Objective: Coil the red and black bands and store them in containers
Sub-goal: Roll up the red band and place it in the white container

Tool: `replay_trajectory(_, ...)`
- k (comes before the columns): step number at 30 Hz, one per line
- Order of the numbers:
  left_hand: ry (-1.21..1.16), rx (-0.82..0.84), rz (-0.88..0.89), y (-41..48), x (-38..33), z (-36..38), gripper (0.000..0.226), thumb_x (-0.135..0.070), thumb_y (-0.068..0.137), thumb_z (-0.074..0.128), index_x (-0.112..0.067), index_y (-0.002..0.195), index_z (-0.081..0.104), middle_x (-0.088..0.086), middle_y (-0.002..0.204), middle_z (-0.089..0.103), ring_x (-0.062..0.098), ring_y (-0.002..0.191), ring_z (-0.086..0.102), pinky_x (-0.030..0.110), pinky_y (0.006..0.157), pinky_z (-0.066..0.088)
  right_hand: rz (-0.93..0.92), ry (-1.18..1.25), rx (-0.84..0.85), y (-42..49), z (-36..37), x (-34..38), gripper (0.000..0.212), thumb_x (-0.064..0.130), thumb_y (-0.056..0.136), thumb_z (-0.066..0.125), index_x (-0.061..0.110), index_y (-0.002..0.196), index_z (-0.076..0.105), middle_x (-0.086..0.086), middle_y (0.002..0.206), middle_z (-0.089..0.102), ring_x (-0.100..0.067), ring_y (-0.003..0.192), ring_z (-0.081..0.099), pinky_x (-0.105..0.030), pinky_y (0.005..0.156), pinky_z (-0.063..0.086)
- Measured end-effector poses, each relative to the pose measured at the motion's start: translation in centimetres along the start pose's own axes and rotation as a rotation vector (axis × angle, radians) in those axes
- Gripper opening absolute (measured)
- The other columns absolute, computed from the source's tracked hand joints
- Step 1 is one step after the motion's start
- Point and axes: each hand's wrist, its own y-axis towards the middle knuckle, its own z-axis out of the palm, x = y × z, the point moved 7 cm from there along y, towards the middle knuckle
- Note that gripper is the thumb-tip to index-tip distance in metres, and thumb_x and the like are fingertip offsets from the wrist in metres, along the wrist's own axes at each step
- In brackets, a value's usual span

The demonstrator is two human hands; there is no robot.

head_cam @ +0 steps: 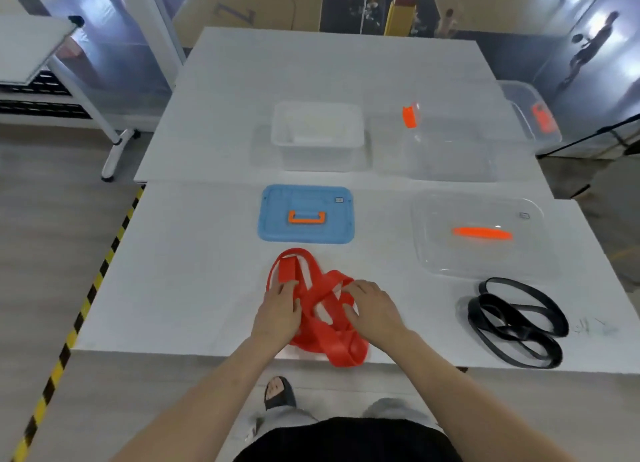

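A red band (pixel 320 326) lies in a loose tangle at the table's near edge, one loop hanging slightly over it. My left hand (pixel 278 309) rests on its left side and my right hand (pixel 372 306) on its right side, fingers curled onto the strands. A black band (pixel 516 323) lies in loose loops to the right, untouched. A white open container (pixel 317 134) stands at the back centre. A clear open container (pixel 450 150) with an orange latch stands to its right.
A blue lid (pixel 306 214) with an orange handle lies in front of the white container. A clear lid (pixel 481 235) with an orange handle lies in front of the clear one. Another clear bin (pixel 531 115) sits at the far right. Yellow-black floor tape (pixel 86 306) runs along the left.
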Motion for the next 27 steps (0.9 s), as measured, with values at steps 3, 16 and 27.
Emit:
replay_trajectory(3,0.017,0.028,0.021,0.4,3.1,-0.9,0.047,-0.017,0.100,0.048,-0.018,0.147,0.047,0.012,0.142,0.049,0.031,0.131,0.049,0.043,0.106,0.047,0.057,0.016,0.009,0.4,1.3,1.5,0.042,0.033,0.094,0.055,0.024,0.135,0.060,0.001,0.138,0.060,-0.025,0.126,0.057,-0.042,0.097,0.051)
replay_trajectory(16,-0.049,0.212,0.063,1.5,5.6,-1.9,0.044,-0.019,0.106,0.043,-0.014,0.150,0.045,0.012,0.147,0.050,0.026,0.131,0.053,0.027,0.106,0.039,0.403,0.094,0.078,6.1,3.1,0.6,0.053,0.055,0.098,0.050,0.024,0.141,0.050,-0.009,0.135,0.059,-0.034,0.124,0.058,-0.051,0.102,0.051)
replay_trajectory(27,-0.134,0.140,0.043,1.4,4.7,-4.4,0.042,-0.023,0.105,0.050,-0.019,0.147,0.051,0.004,0.143,0.052,0.019,0.131,0.052,0.026,0.108,0.039,0.308,0.501,-0.090,5.2,-2.8,1.9,0.024,0.030,0.094,0.072,0.028,0.116,0.061,0.008,0.107,0.069,-0.010,0.092,0.066,-0.028,0.082,0.054)
